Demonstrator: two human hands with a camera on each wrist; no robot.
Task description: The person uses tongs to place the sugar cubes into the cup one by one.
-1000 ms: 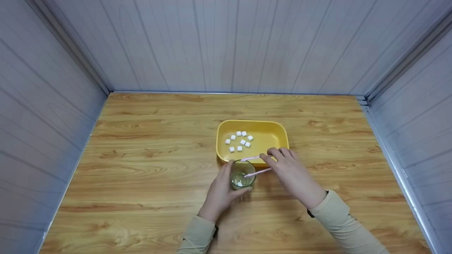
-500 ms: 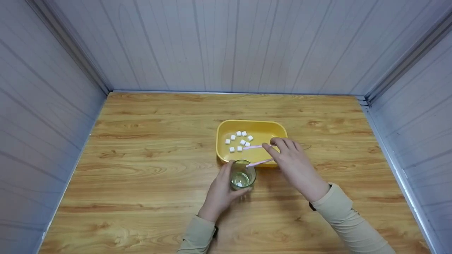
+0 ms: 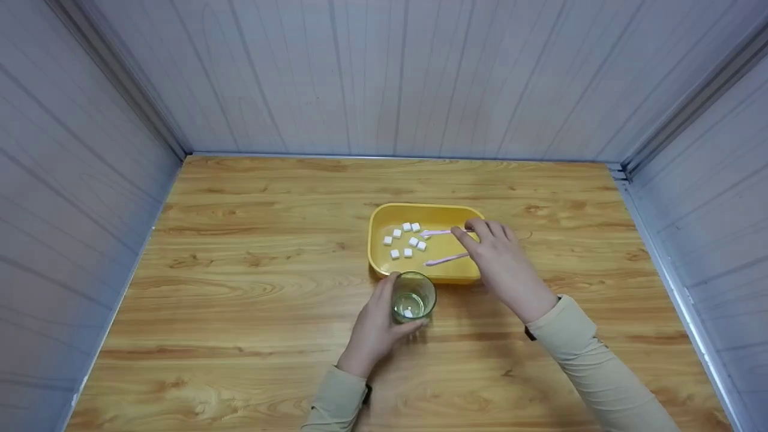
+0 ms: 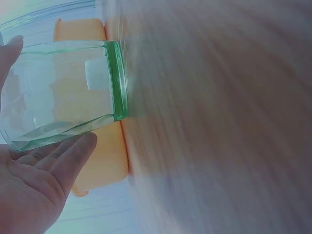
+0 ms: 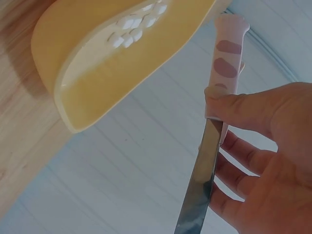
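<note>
My left hand (image 3: pixel 373 330) holds a clear greenish glass (image 3: pixel 414 291) upright on the table. In the left wrist view the thumb and the fingers lie on opposite sides of the glass (image 4: pixel 73 97), and a white cube (image 4: pixel 98 74) rests at its bottom. With my right hand (image 3: pixel 501 264) I pinch a pair of tongs (image 3: pixel 447 260) that has pink arm ends and a metal strip behind. Its two tips stand apart over the yellow tray (image 3: pixel 456 246), with nothing between them but tray floor. The farther tip overlaps one of several white cubes (image 3: pixel 408 253); contact cannot be told.
The wooden tabletop (image 3: pixel 258 288) extends around the tray, with pale panel walls (image 3: pixel 384 78) at the back and both sides. The glass stands directly before the tray's near wall.
My right hand has moved the tongs away from the glass, forward and slightly right, over the tray. The left hand and the glass have stayed put.
</note>
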